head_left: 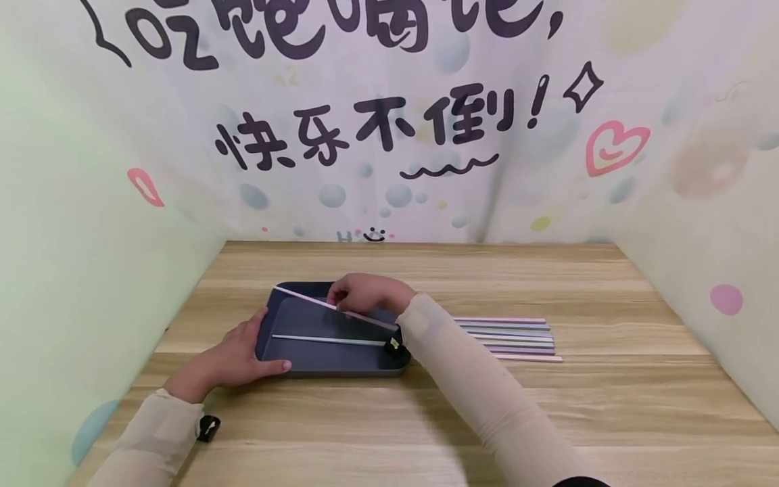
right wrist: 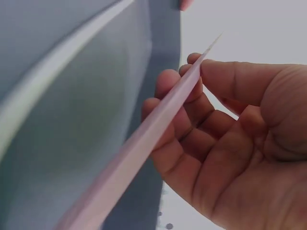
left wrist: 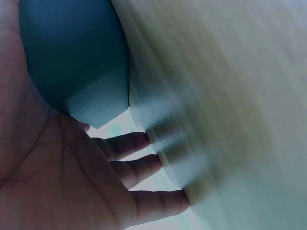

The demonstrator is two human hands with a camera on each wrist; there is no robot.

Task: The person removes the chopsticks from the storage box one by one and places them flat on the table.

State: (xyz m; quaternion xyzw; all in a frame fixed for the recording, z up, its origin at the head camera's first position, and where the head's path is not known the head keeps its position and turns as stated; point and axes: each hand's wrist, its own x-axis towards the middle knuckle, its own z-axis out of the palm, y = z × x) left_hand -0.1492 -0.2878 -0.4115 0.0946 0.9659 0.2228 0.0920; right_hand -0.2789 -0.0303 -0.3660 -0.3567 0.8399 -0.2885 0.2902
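Observation:
A dark grey-blue rectangular tray (head_left: 341, 373) lies on the table. My left hand (head_left: 240, 352) rests against its left end, thumb over the near rim; in the left wrist view the fingers (left wrist: 163, 206) are nearly straight, their tips at the tabletop. Above the tray, my right hand (head_left: 368, 292) pinches a thin pale pink stick (right wrist: 139, 139) between thumb and fingers. This stick slants across the tray, its left end near the far left corner. A pale stick (head_left: 328, 339) lies lengthwise in the tray, its right end hidden by the right wrist.
Right of the tray, several thin pastel sticks (head_left: 511, 336) lie side by side on the wooden table (head_left: 341, 433); the right sleeve covers their left ends. A printed cloth backdrop (head_left: 377, 135) rises behind the table, with pale walls on both sides.

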